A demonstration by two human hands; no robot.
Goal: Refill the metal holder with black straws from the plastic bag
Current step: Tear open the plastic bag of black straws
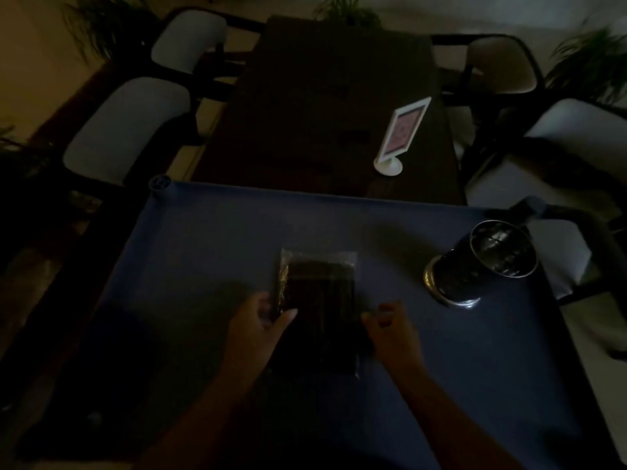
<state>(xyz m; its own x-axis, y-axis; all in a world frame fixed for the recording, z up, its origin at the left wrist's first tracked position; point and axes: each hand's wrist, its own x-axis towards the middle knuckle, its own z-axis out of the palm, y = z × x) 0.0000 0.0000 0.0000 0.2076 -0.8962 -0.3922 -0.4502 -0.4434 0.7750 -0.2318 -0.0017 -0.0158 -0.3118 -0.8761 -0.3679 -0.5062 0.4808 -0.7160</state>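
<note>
both hands [261, 320] grip the straw bag [319, 300]; metal holder [481, 262] stands right, unobstructed.

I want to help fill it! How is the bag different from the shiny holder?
The bag lies flat mid-table; the holder stands upright, off to the right. The bag is clear, soft plastic; the holder is shiny metal. The left hand and right hand are at the bag; nothing touches the holder. Both sit on the blue table.

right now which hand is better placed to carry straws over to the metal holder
Right. The right hand is at the bag's right edge, and the metal holder stands on that same side, so it would not cross over the left hand.
</note>
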